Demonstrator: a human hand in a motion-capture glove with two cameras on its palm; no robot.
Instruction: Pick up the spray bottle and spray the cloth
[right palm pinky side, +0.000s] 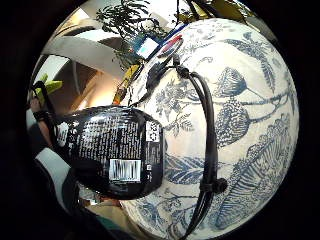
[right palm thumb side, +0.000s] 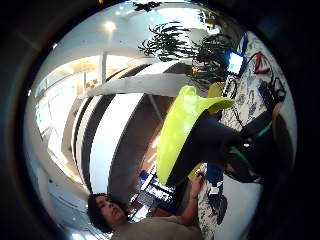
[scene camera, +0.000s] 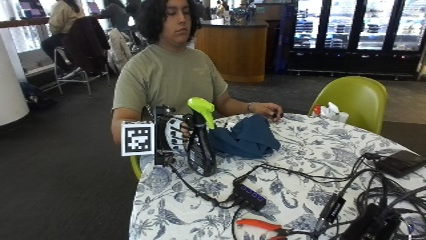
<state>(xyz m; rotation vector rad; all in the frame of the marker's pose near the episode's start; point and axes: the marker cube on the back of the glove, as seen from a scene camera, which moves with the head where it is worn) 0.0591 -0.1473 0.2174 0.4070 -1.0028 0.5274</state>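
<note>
Pickup step: right hand (scene camera: 174, 134) fingers wrapped round spray bottle (scene camera: 200, 145), upright on surface (scene camera: 313, 165). Next: lift, aim nozzle at cloth (scene camera: 246, 137).

Spray bottle (scene camera: 200, 145): 1. Blue cloth (scene camera: 246, 138): 1. Desk (scene camera: 313, 155): 1. Green chair (scene camera: 353, 100): 1. Black hub (scene camera: 249, 195): 1. Orange-handled pliers (scene camera: 261, 226): 1. Gloved hand (scene camera: 174, 136): 1. Bare hand (scene camera: 266, 109): 1.

Olive T-shirt, black-gloved right hand (scene camera: 174, 136)
</note>
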